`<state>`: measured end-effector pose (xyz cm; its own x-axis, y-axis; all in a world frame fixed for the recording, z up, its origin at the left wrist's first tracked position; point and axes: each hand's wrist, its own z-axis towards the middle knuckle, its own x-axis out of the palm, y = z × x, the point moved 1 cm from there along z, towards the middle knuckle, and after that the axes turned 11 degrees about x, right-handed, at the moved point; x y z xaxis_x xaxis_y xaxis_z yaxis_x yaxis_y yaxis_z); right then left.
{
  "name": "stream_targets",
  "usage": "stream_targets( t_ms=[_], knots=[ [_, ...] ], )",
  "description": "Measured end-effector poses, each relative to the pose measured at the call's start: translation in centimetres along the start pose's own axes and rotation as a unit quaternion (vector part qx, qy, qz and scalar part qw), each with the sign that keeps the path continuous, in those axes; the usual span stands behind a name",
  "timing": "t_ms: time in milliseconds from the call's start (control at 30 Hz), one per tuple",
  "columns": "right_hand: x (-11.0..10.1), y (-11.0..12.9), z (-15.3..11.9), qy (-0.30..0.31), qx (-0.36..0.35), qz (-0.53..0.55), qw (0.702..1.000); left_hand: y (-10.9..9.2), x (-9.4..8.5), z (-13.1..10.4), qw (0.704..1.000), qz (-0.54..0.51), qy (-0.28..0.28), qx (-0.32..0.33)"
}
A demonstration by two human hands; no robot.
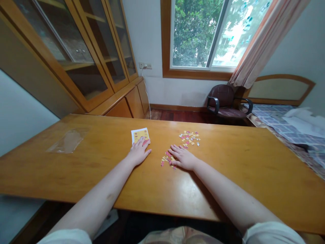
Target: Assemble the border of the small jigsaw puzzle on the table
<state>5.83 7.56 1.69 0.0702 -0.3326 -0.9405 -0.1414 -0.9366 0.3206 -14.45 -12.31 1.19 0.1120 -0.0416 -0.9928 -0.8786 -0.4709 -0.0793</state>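
Across a wooden surface (218, 189), a person's right hand (183, 158) lies open, fingers spread over the edge of a pile of pink and yellow puzzle pieces (166, 158), a second cluster (190, 138) just beyond its fingertips. The left hand (138, 152), also open, rests on the lower part of a printed sheet (140, 133).

A home rm, prob. a bedrm w/ study area, is shown: a bed (291, 117) w/ headboard (279, 88) is seen by the curtained window (198, 34), and an armchair (223, 101), glass-fronted cabinet (88, 44) & wooden bench (96, 162) are incl.
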Motion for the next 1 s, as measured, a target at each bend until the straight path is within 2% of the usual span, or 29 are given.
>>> stream_targets(
  t_ms=[67,233,333,400,467,533,600,700,767,867,933,1000],
  knots=[
    [0.0,0.0,-0.5,0.007,-0.006,-0.004,1.000,0.8,0.1,-0.7,0.999,-0.008,0.028,0.018],
    [0.5,0.5,-2.4,0.001,-0.020,0.003,1.000,1.6,0.4,-2.9,0.998,0.001,0.022,0.052],
    [0.3,0.9,-2.9,-0.005,-0.023,0.008,1.000,0.3,0.3,-3.5,0.997,0.003,-0.011,0.074],
    [-0.1,0.9,-2.7,-0.017,-0.017,0.012,1.000,-1.8,0.3,-3.3,0.989,-0.032,0.015,0.142],
    [-0.5,0.2,-2.3,-0.045,0.012,0.015,0.999,-4.6,0.4,-2.5,0.976,-0.061,0.035,0.205],
    [-0.8,-1.5,-1.9,-0.088,0.070,0.007,0.994,-7.3,0.6,-1.4,0.971,-0.075,0.048,0.222],
    [-0.9,-4.1,-2.0,-0.139,0.157,-0.012,0.978,-9.5,0.9,-0.4,0.967,-0.075,0.054,0.237],
    [-0.7,-8.5,-2.7,-0.176,0.288,-0.038,0.940,-11.4,1.1,0.8,0.953,-0.077,0.058,0.287],
    [-0.6,-10.8,-3.0,-0.170,0.337,-0.044,0.925,-11.9,0.9,1.6,0.945,-0.091,0.065,0.307],
    [-0.6,-12.3,-2.4,-0.157,0.296,-0.051,0.941,-11.8,0.2,4.0,0.952,-0.111,0.046,0.282],
    [-0.7,-12.5,-1.1,-0.147,0.259,-0.055,0.953,-11.7,-0.3,6.4,0.966,-0.103,0.028,0.235],
    [-0.9,-12.7,0.5,-0.139,0.235,-0.052,0.961,-11.8,-0.4,8.8,0.971,-0.089,0.023,0.221]
  ],
)
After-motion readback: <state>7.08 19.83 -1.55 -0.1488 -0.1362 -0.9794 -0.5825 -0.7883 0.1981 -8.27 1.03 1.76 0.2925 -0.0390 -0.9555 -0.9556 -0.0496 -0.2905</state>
